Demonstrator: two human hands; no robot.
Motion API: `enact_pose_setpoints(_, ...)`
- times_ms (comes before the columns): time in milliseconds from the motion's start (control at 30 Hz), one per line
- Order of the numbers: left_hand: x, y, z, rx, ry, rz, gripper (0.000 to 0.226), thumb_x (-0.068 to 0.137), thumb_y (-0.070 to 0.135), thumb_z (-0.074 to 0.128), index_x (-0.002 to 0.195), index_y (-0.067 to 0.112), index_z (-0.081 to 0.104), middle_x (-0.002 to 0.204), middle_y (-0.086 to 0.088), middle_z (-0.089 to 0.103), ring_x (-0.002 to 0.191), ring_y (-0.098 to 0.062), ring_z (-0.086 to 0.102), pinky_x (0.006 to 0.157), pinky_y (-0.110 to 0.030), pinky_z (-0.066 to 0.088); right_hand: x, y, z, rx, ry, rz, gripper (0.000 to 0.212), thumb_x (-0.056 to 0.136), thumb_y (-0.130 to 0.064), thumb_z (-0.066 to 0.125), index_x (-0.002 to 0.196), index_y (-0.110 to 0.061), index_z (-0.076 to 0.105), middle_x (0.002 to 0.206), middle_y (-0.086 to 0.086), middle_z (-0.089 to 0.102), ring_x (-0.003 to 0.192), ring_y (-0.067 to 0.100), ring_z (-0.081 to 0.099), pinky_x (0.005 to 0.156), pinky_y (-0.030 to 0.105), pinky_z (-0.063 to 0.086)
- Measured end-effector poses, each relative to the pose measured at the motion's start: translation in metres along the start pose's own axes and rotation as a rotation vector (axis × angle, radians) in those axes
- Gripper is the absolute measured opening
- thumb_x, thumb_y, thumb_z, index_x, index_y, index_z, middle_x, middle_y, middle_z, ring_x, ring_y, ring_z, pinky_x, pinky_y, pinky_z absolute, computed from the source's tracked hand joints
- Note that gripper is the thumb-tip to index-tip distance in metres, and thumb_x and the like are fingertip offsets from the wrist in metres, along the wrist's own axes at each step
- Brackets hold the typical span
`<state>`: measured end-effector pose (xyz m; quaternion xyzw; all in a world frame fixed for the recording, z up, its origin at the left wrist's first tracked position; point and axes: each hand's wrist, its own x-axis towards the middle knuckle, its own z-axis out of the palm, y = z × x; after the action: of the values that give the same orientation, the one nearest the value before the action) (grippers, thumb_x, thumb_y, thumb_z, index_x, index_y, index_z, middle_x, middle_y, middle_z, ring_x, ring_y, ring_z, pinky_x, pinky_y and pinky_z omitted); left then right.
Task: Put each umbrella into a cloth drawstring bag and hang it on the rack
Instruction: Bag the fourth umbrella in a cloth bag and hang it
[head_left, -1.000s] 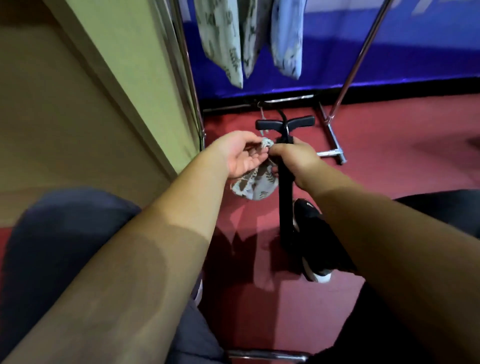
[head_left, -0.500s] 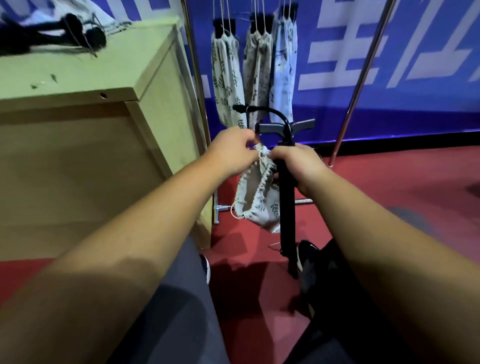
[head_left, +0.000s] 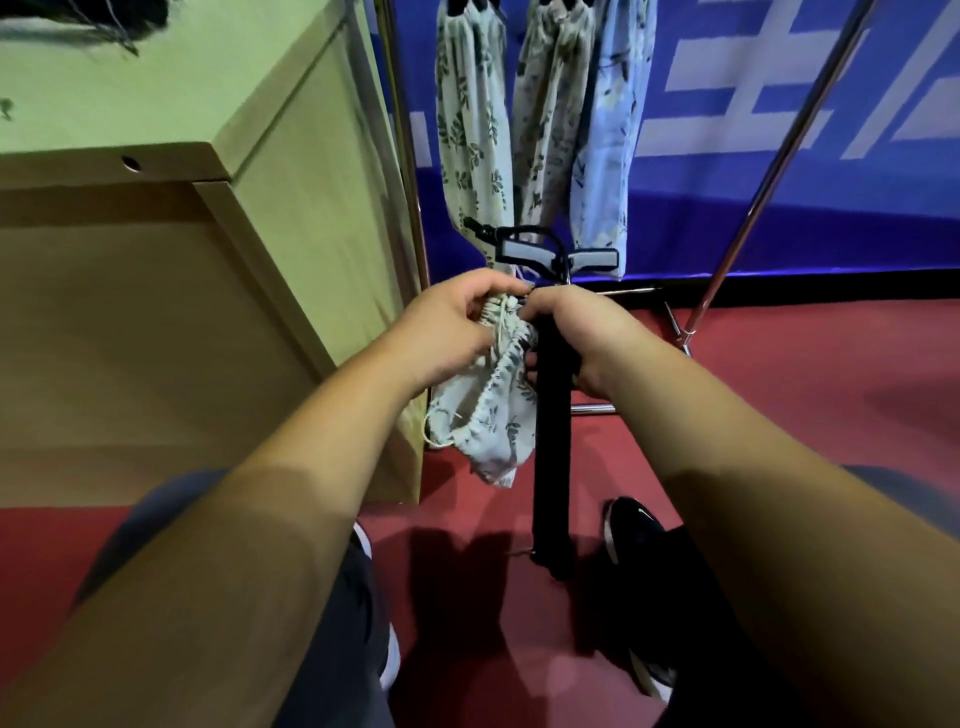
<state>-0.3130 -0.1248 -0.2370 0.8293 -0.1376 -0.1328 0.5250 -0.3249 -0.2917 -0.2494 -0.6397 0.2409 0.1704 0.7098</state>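
Bagging step: umbrella (head_left: 553, 441) bare, upright, gripped in right hand (head_left: 576, 332); drawstring bag (head_left: 483, 415) bunched, pinched in left hand (head_left: 447, 332) fingers (head_left: 488, 288). Next, likely: spread mouth, draw over umbrella.

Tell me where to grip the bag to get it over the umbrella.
Grip the bag at its gathered, corded rim, from the left, where the left hand pinches it. The rim is its only opening and the body hangs limp below, beside the upright umbrella in the right hand.
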Motion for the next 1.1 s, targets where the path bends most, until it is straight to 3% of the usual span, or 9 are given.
enact_pose_setpoints(100,0.013,-0.006,-0.005,0.022,0.027,-0.027,0.056,0.085,-0.019,0.064,0.12,0.023,0.076,0.102,-0.008,0.08,0.074,-0.011,0.071,0.064,-0.03,0.056,0.012,-0.001,0.003,-0.003,0.017,-0.01,0.009,0.083,-0.016,0.065,0.091,-0.013,0.068,0.065,0.006,0.058,0.049,0.021,0.055,0.057,0.032,0.054)
enact_pose_setpoints(233,0.026,-0.014,-0.013,0.025,0.073,-0.085,0.039,0.086,-0.006,0.077,0.108,0.026,0.08,0.093,-0.008,0.08,0.07,-0.007,0.067,0.066,-0.025,0.054,0.025,-0.004,0.001,-0.015,0.072,-0.059,0.008,0.084,-0.015,0.068,0.089,-0.009,0.068,0.06,0.007,0.058,0.047,0.022,0.054,0.06,0.037,0.053)
enact_pose_setpoints(333,0.033,-0.02,-0.016,-0.001,0.113,-0.147,0.04,0.082,-0.005,0.076,0.099,0.031,0.081,0.097,-0.016,0.079,0.073,-0.017,0.065,0.07,-0.033,0.053,0.03,-0.003,0.0,-0.022,0.06,-0.078,0.012,0.082,-0.014,0.069,0.092,-0.009,0.067,0.072,0.013,0.058,0.051,0.025,0.055,0.061,0.038,0.051)
enact_pose_setpoints(533,0.032,-0.021,-0.011,-0.001,0.251,-0.253,0.032,0.082,0.007,0.065,0.094,0.033,0.079,0.087,-0.009,0.078,0.064,-0.025,0.067,0.055,-0.036,0.056,0.026,0.0,0.003,-0.096,0.066,-0.154,0.012,0.084,-0.012,0.071,0.093,-0.014,0.063,0.063,0.007,0.057,0.056,0.025,0.057,0.061,0.042,0.052)
enact_pose_setpoints(700,0.031,-0.025,-0.006,-0.024,0.211,-0.247,0.031,0.073,0.016,0.081,0.102,0.026,0.081,0.091,0.003,0.082,0.09,-0.019,0.079,0.091,-0.044,0.064,0.019,0.011,0.01,-0.162,-0.039,-0.135,0.009,0.083,-0.013,0.072,0.091,-0.01,0.07,0.075,0.014,0.06,0.052,0.024,0.055,0.058,0.038,0.048)
enact_pose_setpoints(767,0.031,-0.028,-0.004,-0.02,0.223,-0.227,0.028,0.077,0.019,0.085,0.104,0.025,0.081,0.092,0.004,0.082,0.093,-0.02,0.079,0.095,-0.045,0.063,0.016,0.014,0.009,-0.176,-0.047,-0.138,0.01,0.085,-0.01,0.072,0.095,-0.009,0.071,0.078,0.015,0.063,0.056,0.025,0.056,0.062,0.04,0.048)
enact_pose_setpoints(867,0.033,-0.029,-0.001,-0.023,0.254,-0.216,0.013,0.091,0.017,0.08,0.102,0.023,0.081,0.087,0.003,0.08,0.077,-0.017,0.073,0.08,-0.035,0.06,0.016,0.015,0.006,-0.184,-0.013,-0.165,0.009,0.085,-0.003,0.072,0.093,-0.008,0.071,0.075,0.015,0.064,0.055,0.025,0.055,0.062,0.041,0.048)
enact_pose_setpoints(967,0.033,-0.029,0.003,-0.04,0.29,-0.28,0.011,0.097,0.019,0.068,0.096,0.017,0.079,0.072,-0.001,0.066,0.058,-0.014,0.054,0.058,-0.026,0.042,0.017,0.015,0.0,-0.186,0.051,-0.189,0.009,0.081,-0.003,0.072,0.089,-0.008,0.072,0.072,0.013,0.066,0.058,0.026,0.059,0.062,0.041,0.052)
enact_pose_setpoints(1100,0.034,-0.025,0.008,-0.28,0.306,-0.427,0.026,0.103,0.032,0.059,0.1,0.01,0.072,0.084,-0.004,0.068,0.077,-0.019,0.062,0.065,-0.027,0.045,0.016,0.014,-0.007,-0.183,0.082,-0.207,0.01,0.079,-0.005,0.069,0.086,-0.011,0.069,0.07,0.012,0.062,0.055,0.025,0.056,0.059,0.039,0.049)
